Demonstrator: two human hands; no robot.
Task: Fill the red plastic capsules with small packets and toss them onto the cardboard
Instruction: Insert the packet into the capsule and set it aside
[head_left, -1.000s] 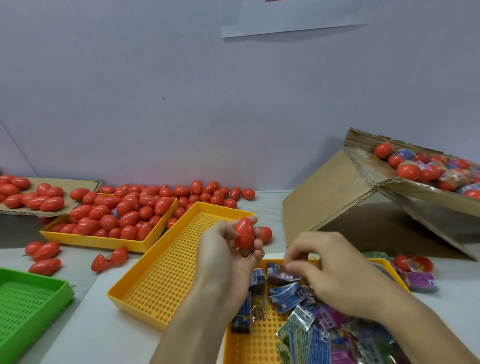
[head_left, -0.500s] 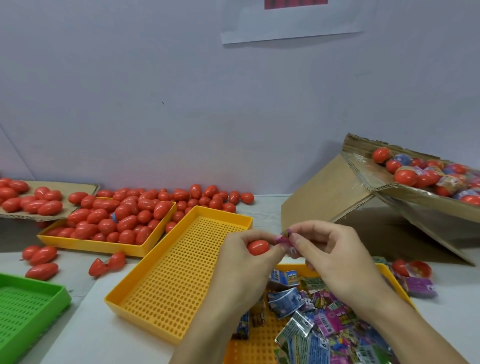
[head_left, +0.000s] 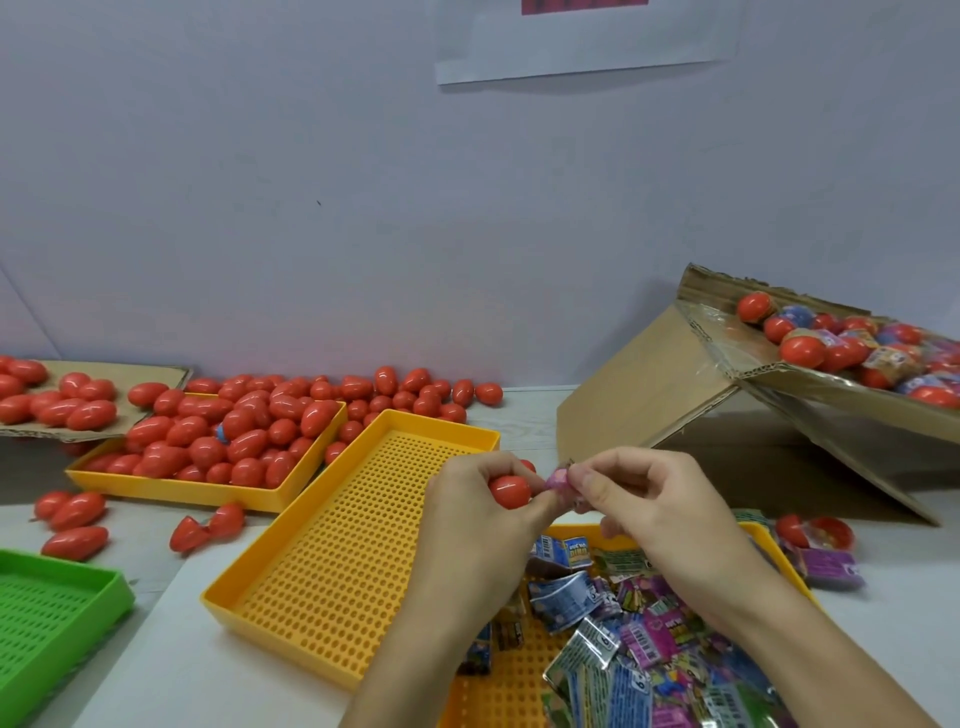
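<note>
Right hand (head_left: 670, 512) pinches a small pink foil packet (head_left: 560, 480), its tip touching the red plastic capsule half (head_left: 510, 491) gripped by left hand (head_left: 470, 512) — capsule lies just left of packet, mouth apparently facing it. Both above yellow perforated plastic tray (head_left: 332, 571) on table; tilted cardboard sheet w/ filled capsules (head_left: 644, 384) far right — right hand nearer.

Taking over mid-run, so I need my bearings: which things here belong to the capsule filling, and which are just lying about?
In the job:
left hand gripping red capsule
right hand pinching pink packet
packet tray
tilted cardboard

Lying about:
empty yellow tray
green tray
paper on wall
</note>
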